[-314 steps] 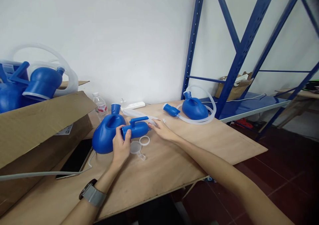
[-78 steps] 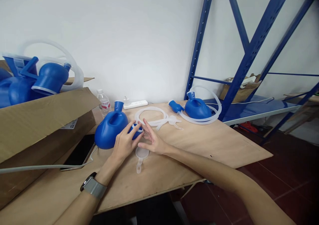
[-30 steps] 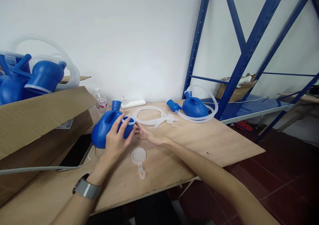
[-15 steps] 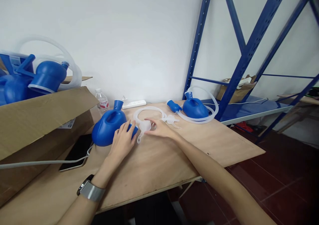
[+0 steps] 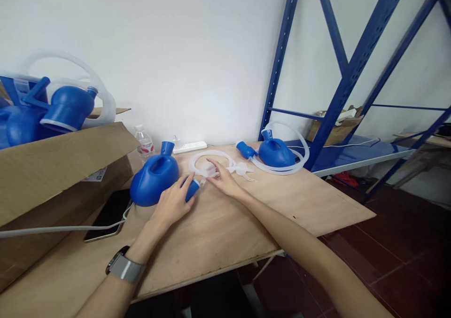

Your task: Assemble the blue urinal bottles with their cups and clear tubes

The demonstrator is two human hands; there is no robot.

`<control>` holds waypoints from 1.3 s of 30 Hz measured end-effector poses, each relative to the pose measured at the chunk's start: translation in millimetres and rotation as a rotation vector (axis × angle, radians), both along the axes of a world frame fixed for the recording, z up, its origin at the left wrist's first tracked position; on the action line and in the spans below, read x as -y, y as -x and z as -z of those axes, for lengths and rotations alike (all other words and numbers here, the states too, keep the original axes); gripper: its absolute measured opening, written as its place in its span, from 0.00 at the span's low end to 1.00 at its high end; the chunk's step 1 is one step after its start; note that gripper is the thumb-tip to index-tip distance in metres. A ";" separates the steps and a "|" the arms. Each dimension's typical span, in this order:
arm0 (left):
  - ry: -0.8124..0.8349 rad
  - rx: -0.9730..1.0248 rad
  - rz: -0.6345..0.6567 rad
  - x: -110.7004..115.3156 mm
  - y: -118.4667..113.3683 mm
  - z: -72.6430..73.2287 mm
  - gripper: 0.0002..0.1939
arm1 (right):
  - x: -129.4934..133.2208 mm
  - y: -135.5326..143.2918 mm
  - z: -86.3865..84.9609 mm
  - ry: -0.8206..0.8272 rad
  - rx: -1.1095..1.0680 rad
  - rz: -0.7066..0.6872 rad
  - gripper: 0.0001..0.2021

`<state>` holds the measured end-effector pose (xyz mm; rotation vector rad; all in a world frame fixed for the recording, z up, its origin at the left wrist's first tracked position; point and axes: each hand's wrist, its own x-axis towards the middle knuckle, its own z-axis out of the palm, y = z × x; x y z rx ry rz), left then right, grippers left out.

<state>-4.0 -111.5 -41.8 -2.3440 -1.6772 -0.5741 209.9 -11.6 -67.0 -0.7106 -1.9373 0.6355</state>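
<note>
My left hand (image 5: 173, 201) is closed around a short blue plastic cup-shaped piece (image 5: 192, 190), whose white-rimmed end faces right. Just right of it, my right hand (image 5: 224, 181) pinches a translucent white cap (image 5: 208, 170) with a tab reaching toward the blue piece's rim; I cannot tell whether they touch. Behind the hands lies a looped clear tube (image 5: 214, 152). A blue jug-like bottle (image 5: 150, 184) with a moulded handle and upright neck stands beside my left hand. Another white cap (image 5: 241, 168) lies right of my right hand.
A second blue bottle (image 5: 276, 153) with a coiled tube and blue end piece (image 5: 245, 150) sits back right. The cardboard box (image 5: 66, 167) at left is piled with blue parts. A phone (image 5: 108, 214), water bottle (image 5: 143, 142) and power strip (image 5: 190, 147) are nearby; blue shelving (image 5: 338, 83) stands right.
My right hand has turned and shifted slightly right, tilting the white cap so its tab moves up by the blue piece's rim. The blue piece has moved a little right with my left hand.
</note>
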 end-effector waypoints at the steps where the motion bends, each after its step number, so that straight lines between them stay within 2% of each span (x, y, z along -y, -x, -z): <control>1: 0.007 0.020 0.028 0.8 -1.7 -0.4 0.38 | 1.2 0.5 1.0 -0.049 0.006 0.040 0.32; 3: 0.003 0.069 0.066 1.2 -5.5 0.5 0.43 | 5.7 2.7 2.8 -0.150 0.056 0.049 0.29; 6: -0.063 0.142 0.073 -1.2 -8.6 4.1 0.47 | 16.8 9.9 4.1 -0.239 0.079 -0.038 0.27; 10: -0.162 0.221 0.067 -5.1 -4.3 7.7 0.46 | 32.5 20.1 -1.2 -0.159 -0.078 -0.104 0.32; 13: -0.200 0.280 0.100 -6.4 -1.1 9.0 0.47 | 39.1 23.5 -8.7 -0.074 -0.124 -0.167 0.25; 16: -0.260 0.304 0.120 -6.8 -1.8 11.0 0.47 | 39.0 25.0 -11.7 -0.047 -0.090 -0.151 0.18; 19: -0.293 0.237 0.108 -6.1 -4.5 12.6 0.45 | 34.7 27.1 -8.2 0.003 -0.090 -0.085 0.19; 22: -0.327 0.134 0.103 -3.9 -6.7 12.1 0.42 | 31.2 31.1 -3.2 0.127 -0.178 -0.066 0.19; 27: -0.500 -0.081 0.141 -0.4 -9.3 10.7 0.33 | 32.7 39.3 0.3 0.287 -0.373 -0.033 0.18; 30: -0.562 -0.198 0.165 0.5 -11.1 10.8 0.33 | 37.3 43.8 3.2 0.357 -0.433 -0.086 0.17; 33: -0.573 -0.287 0.141 1.9 -12.4 10.1 0.35 | 42.8 48.0 7.6 0.433 -0.453 -0.162 0.20; 39: -0.509 -0.397 0.092 6.3 -14.7 8.9 0.33 | 48.8 47.0 5.2 0.461 -0.327 -0.209 0.27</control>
